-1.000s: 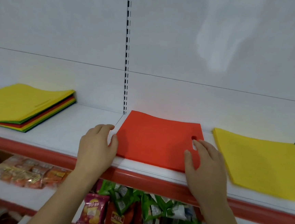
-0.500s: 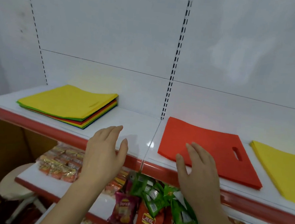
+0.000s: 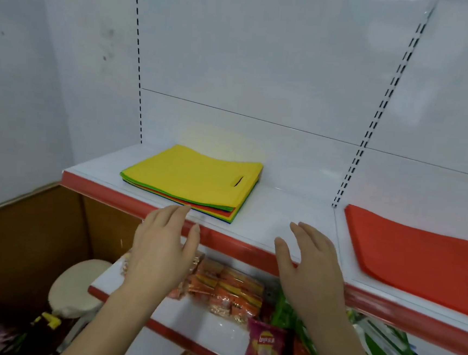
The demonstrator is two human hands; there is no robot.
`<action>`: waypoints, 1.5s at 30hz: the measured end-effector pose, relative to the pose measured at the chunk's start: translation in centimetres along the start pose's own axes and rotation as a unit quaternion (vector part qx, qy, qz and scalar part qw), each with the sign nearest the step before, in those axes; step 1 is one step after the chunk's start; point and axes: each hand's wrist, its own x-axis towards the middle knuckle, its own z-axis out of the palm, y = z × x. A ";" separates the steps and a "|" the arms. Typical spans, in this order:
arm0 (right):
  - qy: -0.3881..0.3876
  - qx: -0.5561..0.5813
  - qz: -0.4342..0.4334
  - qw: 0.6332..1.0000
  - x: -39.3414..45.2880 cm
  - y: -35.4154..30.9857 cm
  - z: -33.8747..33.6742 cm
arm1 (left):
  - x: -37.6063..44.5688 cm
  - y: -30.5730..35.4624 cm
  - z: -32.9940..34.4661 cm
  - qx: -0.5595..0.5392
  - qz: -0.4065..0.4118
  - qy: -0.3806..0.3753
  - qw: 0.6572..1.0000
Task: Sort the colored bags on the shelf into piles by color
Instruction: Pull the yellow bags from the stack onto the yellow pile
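Both hands came off the red bag (image 3: 415,261): left hand (image 3: 161,251) and right hand (image 3: 311,269) now hover open near the mixed stack (image 3: 193,180), apparently touching nothing.

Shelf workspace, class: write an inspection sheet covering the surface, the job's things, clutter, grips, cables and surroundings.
Surface: white shelf with red front edge.
Job's things: mixed stack of bags, yellow on top; red bag lying flat to its right.
Clutter: nothing seen on this shelf.
Grips: left hand and right hand open, holding nothing, at the shelf edge.
Cables: nothing seen.
Surroundings: snack packets on lower shelf; stool below left.
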 end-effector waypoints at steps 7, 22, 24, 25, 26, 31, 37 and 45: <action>0.005 0.019 -0.009 1.000 5.1 -3.8 5.0 | 4.3 -6.1 0.9 0.038 -0.006 -0.013 0.999; -0.088 -0.091 0.066 0.990 15.1 -6.9 11.2 | 17.1 -14.7 6.1 0.167 0.008 -0.054 0.984; -0.098 -0.106 0.099 0.985 15.3 -7.3 11.6 | 18.3 -16.0 6.8 0.167 -0.005 -0.071 0.983; -0.103 -0.117 0.116 0.981 15.4 -7.5 11.8 | 18.9 -16.4 7.0 0.161 -0.009 -0.083 0.983; -0.110 -0.125 0.137 0.977 15.3 -7.7 12.0 | 19.4 -16.8 7.0 0.157 -0.016 -0.097 0.983; -0.082 -0.123 0.227 0.963 14.8 -8.9 12.5 | 21.9 -18.9 6.8 0.141 -0.045 -0.157 0.976; 0.010 -0.098 0.295 0.950 13.7 -9.8 14.1 | 22.0 -20.0 6.9 0.027 0.002 -0.138 0.990; 0.129 -0.112 0.266 0.949 12.8 -10.6 15.2 | 22.4 -20.8 6.7 0.005 0.043 -0.102 0.994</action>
